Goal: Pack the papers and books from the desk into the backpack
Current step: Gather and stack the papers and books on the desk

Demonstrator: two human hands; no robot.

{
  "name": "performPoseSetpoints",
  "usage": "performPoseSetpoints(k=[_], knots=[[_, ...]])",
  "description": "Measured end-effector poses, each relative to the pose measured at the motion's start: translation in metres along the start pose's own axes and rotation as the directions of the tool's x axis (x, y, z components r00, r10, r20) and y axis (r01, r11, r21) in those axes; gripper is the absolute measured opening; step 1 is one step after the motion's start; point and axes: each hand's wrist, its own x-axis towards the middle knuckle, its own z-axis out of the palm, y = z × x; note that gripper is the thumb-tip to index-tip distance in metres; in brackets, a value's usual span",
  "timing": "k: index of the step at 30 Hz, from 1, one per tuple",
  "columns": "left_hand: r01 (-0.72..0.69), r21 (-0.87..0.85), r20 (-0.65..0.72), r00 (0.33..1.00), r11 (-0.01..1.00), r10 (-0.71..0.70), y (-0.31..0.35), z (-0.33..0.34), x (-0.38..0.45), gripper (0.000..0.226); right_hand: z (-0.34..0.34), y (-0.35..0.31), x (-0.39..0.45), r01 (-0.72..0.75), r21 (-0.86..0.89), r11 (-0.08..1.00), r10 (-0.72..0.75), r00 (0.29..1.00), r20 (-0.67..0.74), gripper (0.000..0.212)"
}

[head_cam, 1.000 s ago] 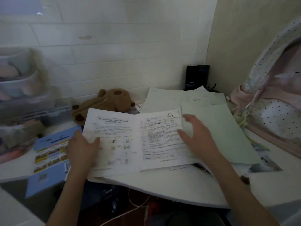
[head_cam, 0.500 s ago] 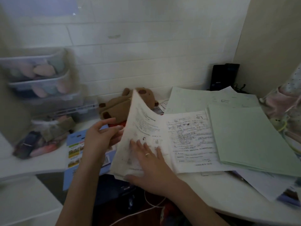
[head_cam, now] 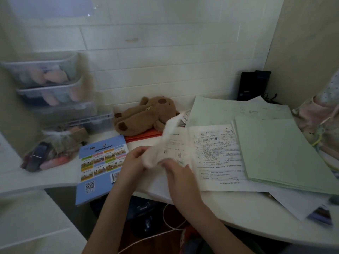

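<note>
Your left hand [head_cam: 134, 160] pinches the lifted left page of the printed worksheet [head_cam: 212, 153], fingers curled on its blurred, raised edge. Your right hand [head_cam: 178, 173] lies on the same sheet just beside it; its fingers are blurred and you cannot tell whether they grip or only press. The worksheet's right page lies flat on the white desk [head_cam: 238, 208], printed with small drawings and lines of text too small to read.

Overlapping its right edge sits a stack of pale green papers [head_cam: 282, 153], with more green and white sheets fanned out behind it. To the left, a blue book [head_cam: 100, 167] hangs partly over the desk's edge; its cover shows a grid of coloured picture panels, a barcode and a QR code. Behind it a brown plush pouch [head_cam: 145, 116] with a zip rests on a red folder [head_cam: 143, 137].

The pink dotted backpack [head_cam: 322, 116] stands at the far right. Clear stacked drawers [head_cam: 49, 85] line the left against a white brick wall, and a black box [head_cam: 254, 85] sits in the corner.
</note>
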Motion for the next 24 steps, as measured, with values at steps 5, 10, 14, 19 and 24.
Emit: performPoseSetpoints(k=[5, 10, 14, 19, 24], knots=[[0.228, -0.143, 0.203, 0.959, 0.963, -0.197, 0.0, 0.021, -0.005, 0.041, -0.028, -0.009, 0.007, -0.041, 0.728, 0.684, 0.405, 0.851, -0.334, 0.04], [0.486, -0.468, 0.595, 0.791, 0.738, -0.143, 0.004, 0.05, -0.016, 0.062, -0.028, -0.023, -0.002, -0.098, 0.938, 0.332, 0.517, 0.851, -0.094, 0.038], [0.606, -0.676, 0.653, 0.757, 0.42, -0.041, 0.0, 0.054, -0.019, 0.065, -0.026, -0.012, -0.009, -0.182, 0.981, 0.06, 0.575, 0.81, 0.115, 0.029], [0.381, -0.761, 0.366, 0.92, 0.525, -0.136, -0.006, 0.055, -0.014, 0.039, -0.031, 0.008, -0.016, -0.177, 0.907, 0.381, 0.63, 0.768, -0.114, 0.039], [-0.021, -0.435, -0.146, 0.988, 0.9, -0.047, -0.001, 0.033, -0.008, 0.049, -0.063, 0.042, -0.005, -0.12, 0.54, 0.833, 0.376, 0.84, -0.392, 0.087]])
